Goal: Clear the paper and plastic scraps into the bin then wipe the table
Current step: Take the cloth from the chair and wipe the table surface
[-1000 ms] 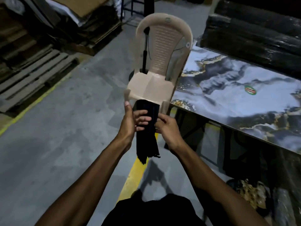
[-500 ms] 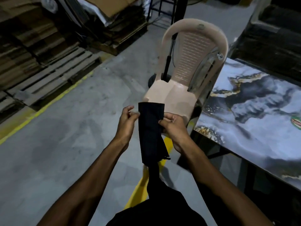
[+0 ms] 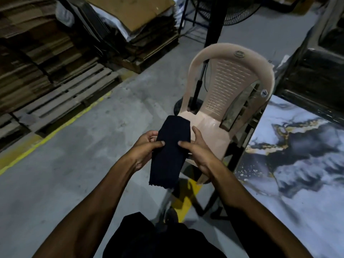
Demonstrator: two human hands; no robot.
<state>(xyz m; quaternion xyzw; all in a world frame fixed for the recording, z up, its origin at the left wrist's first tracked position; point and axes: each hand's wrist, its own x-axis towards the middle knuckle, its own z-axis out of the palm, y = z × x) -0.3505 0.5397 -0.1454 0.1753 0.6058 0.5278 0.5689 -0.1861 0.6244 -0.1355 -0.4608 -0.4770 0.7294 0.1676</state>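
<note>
- Your left hand (image 3: 147, 146) grasps the left edge of the dark cloth (image 3: 170, 153), thumb pressed on its front face, the other fingers curled behind it.
- Your right hand (image 3: 197, 148) grasps the cloth's right edge the same way: thumb on the front, fingers wrapped round the back.
- The cloth is folded into a long strip held in the air between your two hands; its lower end hangs free below them, with a frayed bottom edge.
- Just beyond the cloth stands a beige plastic chair (image 3: 229, 86), its seat facing you.
- The worktop (image 3: 301, 164), with a marble-patterned surface, lies to your right, beside the chair and apart from the cloth.
- The concrete floor (image 3: 74, 164) carries a yellow painted line (image 3: 55, 131).
- Wooden pallets (image 3: 61, 101) and stacked flattened cardboard (image 3: 141, 25) sit to your far left.
</note>
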